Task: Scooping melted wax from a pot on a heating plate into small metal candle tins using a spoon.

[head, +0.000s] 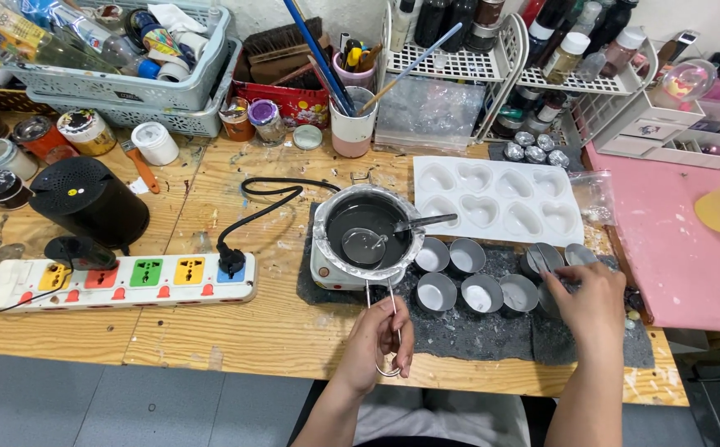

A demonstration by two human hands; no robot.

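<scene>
- Wire handle (381, 310) of a small round strainer (364, 246) runs from the lower middle of the frame up into the foil-lined melting pot (368, 217) at the centre, which holds dark liquid.
- Left hand (381, 339), low in the middle of the frame, has its fingers closed around the looped end of the wire handle, near the table's front edge.
- Judging by its thin wire, the tool looks light and stiff but springy; its far end is the sensible place to hold it, well away from the pot, which is likely hot.
- Right hand (588, 298), at the lower right, has its fingers pinched together on a small metal cup (554, 291) at the end of a cluster of similar cups (459, 281) on the dark mat (492, 335).
- These cups look thin and light, easy to dent or tip, so gripping the rim gently seems right.
- A white heart-shaped mould tray (496, 199) lies just above the cups.
- A spoon (426, 221) rests in the pot, its handle pointing right.
- At the left, a power strip (124, 281) with coloured sockets lies on the wooden table (236, 331), the pot's black plug in it.
</scene>
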